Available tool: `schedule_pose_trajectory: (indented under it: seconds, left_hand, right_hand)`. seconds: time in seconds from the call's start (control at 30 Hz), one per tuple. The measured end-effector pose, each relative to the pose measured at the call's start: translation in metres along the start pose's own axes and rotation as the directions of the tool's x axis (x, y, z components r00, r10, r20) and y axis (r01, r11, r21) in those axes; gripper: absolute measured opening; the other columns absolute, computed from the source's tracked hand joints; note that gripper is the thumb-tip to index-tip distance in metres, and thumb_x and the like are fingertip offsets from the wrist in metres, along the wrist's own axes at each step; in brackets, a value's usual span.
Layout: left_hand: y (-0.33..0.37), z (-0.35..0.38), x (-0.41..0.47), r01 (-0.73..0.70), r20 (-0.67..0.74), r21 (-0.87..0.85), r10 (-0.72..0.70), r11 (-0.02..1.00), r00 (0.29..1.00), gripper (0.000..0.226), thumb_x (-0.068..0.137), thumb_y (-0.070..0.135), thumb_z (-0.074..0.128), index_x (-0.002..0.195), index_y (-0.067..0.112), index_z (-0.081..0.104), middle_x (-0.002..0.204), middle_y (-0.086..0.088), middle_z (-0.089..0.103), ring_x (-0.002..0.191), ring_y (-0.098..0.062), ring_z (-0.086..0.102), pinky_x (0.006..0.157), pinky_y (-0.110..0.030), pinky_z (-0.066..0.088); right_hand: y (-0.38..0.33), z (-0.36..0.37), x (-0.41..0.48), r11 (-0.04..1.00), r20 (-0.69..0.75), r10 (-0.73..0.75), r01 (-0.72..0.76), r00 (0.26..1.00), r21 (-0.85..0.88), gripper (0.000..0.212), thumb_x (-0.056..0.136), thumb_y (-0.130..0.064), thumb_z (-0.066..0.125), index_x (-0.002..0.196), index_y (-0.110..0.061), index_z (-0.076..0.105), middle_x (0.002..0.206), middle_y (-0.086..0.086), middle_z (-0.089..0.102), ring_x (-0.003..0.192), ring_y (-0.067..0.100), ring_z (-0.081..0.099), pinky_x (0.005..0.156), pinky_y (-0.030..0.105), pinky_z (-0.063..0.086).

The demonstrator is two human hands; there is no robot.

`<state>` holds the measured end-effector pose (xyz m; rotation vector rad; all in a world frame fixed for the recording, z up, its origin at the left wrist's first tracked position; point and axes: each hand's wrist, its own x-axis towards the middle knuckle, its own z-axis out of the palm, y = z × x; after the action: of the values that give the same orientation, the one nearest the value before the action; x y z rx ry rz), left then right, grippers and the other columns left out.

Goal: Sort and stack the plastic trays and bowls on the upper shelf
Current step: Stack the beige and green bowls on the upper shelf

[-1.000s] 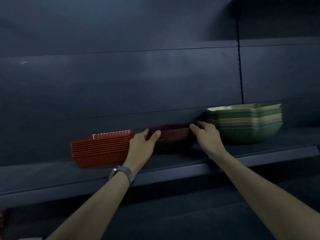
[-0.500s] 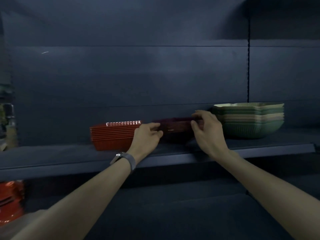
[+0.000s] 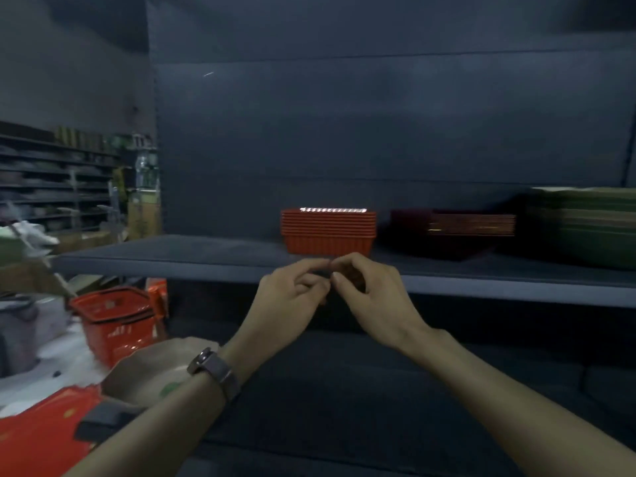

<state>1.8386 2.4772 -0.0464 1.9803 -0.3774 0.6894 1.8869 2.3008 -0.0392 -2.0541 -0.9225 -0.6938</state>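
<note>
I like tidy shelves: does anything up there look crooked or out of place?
Nothing stands out. The orange tray stack, dark red tray stack and green bowl stack sit level, side by side, on the upper shelf; the last is blurred.

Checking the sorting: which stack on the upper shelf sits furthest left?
The stack of orange-red rectangular plastic trays; the dark maroon tray stack and green bowl stack stand to its right.

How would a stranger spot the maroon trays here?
On the dark upper shelf stand three stacks. The stack of dark maroon plastic trays is the middle one, between bright orange-red ribbed plastic trays on its left and green plastic bowls on its right. It alone is near-black.
</note>
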Motion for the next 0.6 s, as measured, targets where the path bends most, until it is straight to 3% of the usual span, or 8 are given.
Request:
schedule_pose_trajectory:
  seconds: [0.17,0.37,0.47,0.6]
  left_hand:
    - [-0.061,-0.039,-0.037,0.107,-0.100,0.105,-0.097,0.989,0.990,0.030,0.098,0.013,0.068,0.125,0.027,0.073,0.087,0.007,0.080,0.083,-0.011,0.077,0.088,-0.041,0.063]
    - [-0.138,-0.094,-0.072,0.191,-0.160,0.282,-0.150,0.940,0.976,0.023,0.093,0.022,0.071,0.113,0.032,0.077,0.090,0.014,0.079,0.086,0.001,0.075,0.082,-0.029,0.060]
    - [-0.179,-0.118,-0.086,0.344,-0.241,0.307,-0.277,0.887,0.930,0.022,0.088,0.014,0.071,0.104,0.023,0.082,0.090,0.006,0.080,0.079,-0.003,0.074,0.079,-0.030,0.059]
    - [-0.229,-0.153,-0.103,0.564,-0.259,0.356,-0.501,0.745,0.826,0.027,0.089,0.008,0.069,0.112,0.018,0.078,0.100,-0.002,0.079,0.093,-0.016,0.074,0.085,-0.032,0.058]
  right_hand:
    - [-0.006,0.069,-0.005,0.998,0.102,0.016,-0.022,0.995,0.061,0.017,0.105,-0.029,0.060,0.119,-0.027,0.069,0.106,-0.018,0.070,0.101,0.000,0.066,0.089,0.027,0.058]
    - [0.000,0.160,-0.009,0.997,0.272,0.030,-0.050,0.962,0.066,0.021,0.105,-0.034,0.058,0.122,-0.027,0.067,0.109,-0.016,0.069,0.099,0.002,0.065,0.090,0.033,0.058]
    - [0.010,0.211,-0.009,0.990,0.387,0.114,-0.139,0.915,0.037,0.023,0.102,-0.034,0.057,0.124,-0.031,0.064,0.113,-0.008,0.070,0.099,0.009,0.066,0.092,0.038,0.058]
    - [0.024,0.271,-0.011,0.983,0.540,0.176,-0.175,0.823,-0.054,0.026,0.106,-0.035,0.052,0.132,-0.032,0.057,0.119,-0.007,0.064,0.107,0.013,0.061,0.089,0.032,0.053]
